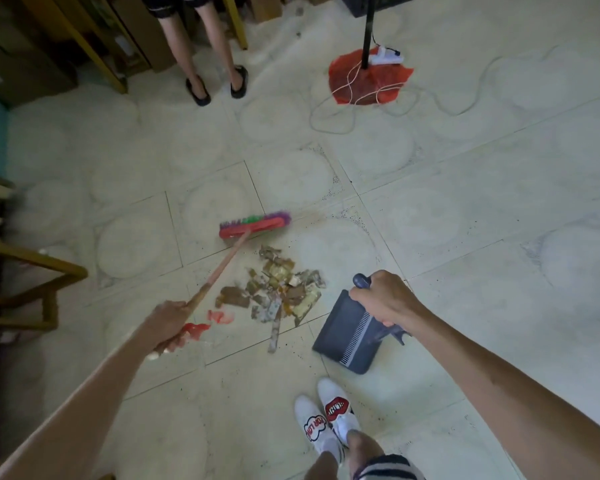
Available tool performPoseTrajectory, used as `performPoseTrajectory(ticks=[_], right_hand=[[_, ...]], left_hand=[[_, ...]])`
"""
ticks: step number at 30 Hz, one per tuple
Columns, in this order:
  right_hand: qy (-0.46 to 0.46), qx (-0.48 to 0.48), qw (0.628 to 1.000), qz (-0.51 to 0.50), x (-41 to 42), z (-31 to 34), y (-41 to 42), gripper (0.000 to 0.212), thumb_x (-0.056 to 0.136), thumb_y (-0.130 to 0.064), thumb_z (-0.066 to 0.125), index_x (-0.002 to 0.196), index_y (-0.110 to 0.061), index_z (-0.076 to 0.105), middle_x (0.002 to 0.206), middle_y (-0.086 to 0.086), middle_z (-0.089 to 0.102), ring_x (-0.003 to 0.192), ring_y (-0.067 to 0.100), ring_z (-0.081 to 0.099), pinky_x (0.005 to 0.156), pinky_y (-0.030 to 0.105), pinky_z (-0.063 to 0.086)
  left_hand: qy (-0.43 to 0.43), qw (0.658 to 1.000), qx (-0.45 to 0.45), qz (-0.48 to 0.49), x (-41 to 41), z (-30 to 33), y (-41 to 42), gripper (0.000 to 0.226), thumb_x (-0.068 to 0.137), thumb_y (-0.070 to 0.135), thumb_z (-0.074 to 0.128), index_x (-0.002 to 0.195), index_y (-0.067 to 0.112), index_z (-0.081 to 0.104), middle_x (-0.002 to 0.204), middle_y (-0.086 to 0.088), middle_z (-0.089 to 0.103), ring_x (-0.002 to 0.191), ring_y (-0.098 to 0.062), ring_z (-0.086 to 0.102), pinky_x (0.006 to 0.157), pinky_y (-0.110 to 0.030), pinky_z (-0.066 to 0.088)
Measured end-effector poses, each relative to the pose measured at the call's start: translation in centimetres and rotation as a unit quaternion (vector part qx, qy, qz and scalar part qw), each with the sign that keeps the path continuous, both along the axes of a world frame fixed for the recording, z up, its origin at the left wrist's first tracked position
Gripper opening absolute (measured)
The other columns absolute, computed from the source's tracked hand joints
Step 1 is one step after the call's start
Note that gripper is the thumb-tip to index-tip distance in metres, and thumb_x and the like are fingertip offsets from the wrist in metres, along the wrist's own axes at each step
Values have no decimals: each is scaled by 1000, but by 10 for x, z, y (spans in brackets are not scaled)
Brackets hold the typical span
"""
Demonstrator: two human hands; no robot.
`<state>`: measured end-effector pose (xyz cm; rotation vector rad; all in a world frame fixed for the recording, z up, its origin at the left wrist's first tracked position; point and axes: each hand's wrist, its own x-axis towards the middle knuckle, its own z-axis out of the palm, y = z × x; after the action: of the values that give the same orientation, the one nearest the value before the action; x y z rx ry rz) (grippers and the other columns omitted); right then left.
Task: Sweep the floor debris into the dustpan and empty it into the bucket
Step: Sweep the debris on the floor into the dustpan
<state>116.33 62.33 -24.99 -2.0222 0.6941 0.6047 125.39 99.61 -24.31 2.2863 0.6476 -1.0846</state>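
Debris pile (274, 289): torn brown and yellowish scraps gathered loosely on the pale tiled floor (465, 209), roughly midway between the two tools, with one long strip trailing toward the viewer's shoes (329, 424). Just to its right, the dark dustpan (343, 332) rests on the tiles, near but apart from the scraps; which edge is its open lip cannot be read clearly. The right hand (383, 297) is closed firmly around the dustpan's upright handle, steadying the pan so that it is ready to receive the sweep. Beyond the pile, the red broom head (255, 226) with purple and green bristles sits on the far side, so that a stroke drawn toward the person would drive the scraps inward. The left hand (172, 323) is wrapped tightly around the broom's long handle, which slants up from the head. The pile appears unswept into the pan as yet. No bucket is identifiable. Further off: a second person's legs (201, 39) in dark sandals, a stand (369, 32) on a red base, trailing white cables (329, 123).
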Motion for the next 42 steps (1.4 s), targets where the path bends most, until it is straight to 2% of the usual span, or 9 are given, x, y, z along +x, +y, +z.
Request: performPoseTrajectory(ticks=[3, 7, 15, 19, 22, 26, 33, 37, 42], right_hand=[[2, -27, 999, 28, -3, -8, -4, 28, 79, -25, 62, 60, -15, 43, 44, -6, 47, 30, 12, 47, 33, 17, 35], [-26, -105, 992, 66, 4, -8, -9, 37, 82, -29, 63, 55, -15, 41, 49, -3, 47, 40, 15, 43, 39, 20, 32], [-80, -124, 988, 54, 33, 2, -1, 44, 86, -23, 60, 49, -17, 38, 44, -4, 41, 34, 12, 37, 37, 18, 28], [-86, -118, 986, 82, 51, -2, 10, 45, 88, -25, 61, 52, -17, 37, 47, -3, 42, 36, 14, 36, 40, 21, 27], [-97, -115, 984, 94, 64, -5, 23, 45, 89, -24, 61, 52, -18, 36, 48, -3, 40, 36, 13, 33, 39, 19, 25], [-91, -110, 985, 100, 74, -4, 28, 42, 84, -21, 60, 53, -19, 31, 50, -3, 37, 39, 16, 26, 41, 21, 23], [-104, -87, 983, 122, 72, 2, 35, 43, 86, -18, 58, 54, -20, 28, 51, -4, 33, 40, 15, 24, 41, 23, 21], [-101, -77, 984, 128, 66, 2, 42, 41, 87, -20, 58, 55, -19, 32, 52, -2, 35, 41, 15, 29, 43, 23, 24], [-82, -58, 986, 136, 57, 1, 56, 24, 88, -22, 59, 68, -16, 49, 57, 2, 45, 42, 17, 41, 41, 24, 34]], left_hand=[[-32, 996, 49, -69, -3, -39, -29, 31, 105, 12, 41, 117, -12, 56, 68, -14, 60, 41, -16, 47, 28, -19, 38], [28, 987, 70, -141, -30, -59, -47, 34, 97, 14, 59, 116, -14, 57, 95, -19, 71, 58, -21, 60, 50, -27, 52], [72, 948, 165, -264, -62, -24, 2, 15, 97, 17, 53, 102, 4, 57, 66, 2, 58, 43, -6, 53, 35, -14, 41], [-15, 935, 257, -244, -38, -22, 19, 34, 97, 12, 44, 130, 6, 47, 81, 3, 58, 57, -8, 57, 45, -18, 46], [-34, 937, 228, -264, -34, -33, 14, 54, 102, 11, 39, 153, 9, 20, 90, -1, 56, 55, -5, 51, 56, -17, 56], [20, 925, 161, -344, -74, -55, -17, 55, 97, 0, 46, 149, 9, 31, 94, -8, 61, 56, -7, 54, 53, -20, 57], [122, 962, 26, -245, -154, -45, -51, 32, 91, -1, 49, 120, 10, 48, 81, -5, 60, 43, -6, 55, 33, -13, 42], [149, 984, -78, -64, -148, -16, -29, 34, 89, -5, 53, 113, 19, 51, 61, -9, 70, 34, -11, 56, 31, -20, 42], [145, 983, -106, -43, -134, 8, 14, 45, 91, 1, 60, 133, 14, 52, 69, -14, 66, 42, -16, 53, 31, -22, 41]])
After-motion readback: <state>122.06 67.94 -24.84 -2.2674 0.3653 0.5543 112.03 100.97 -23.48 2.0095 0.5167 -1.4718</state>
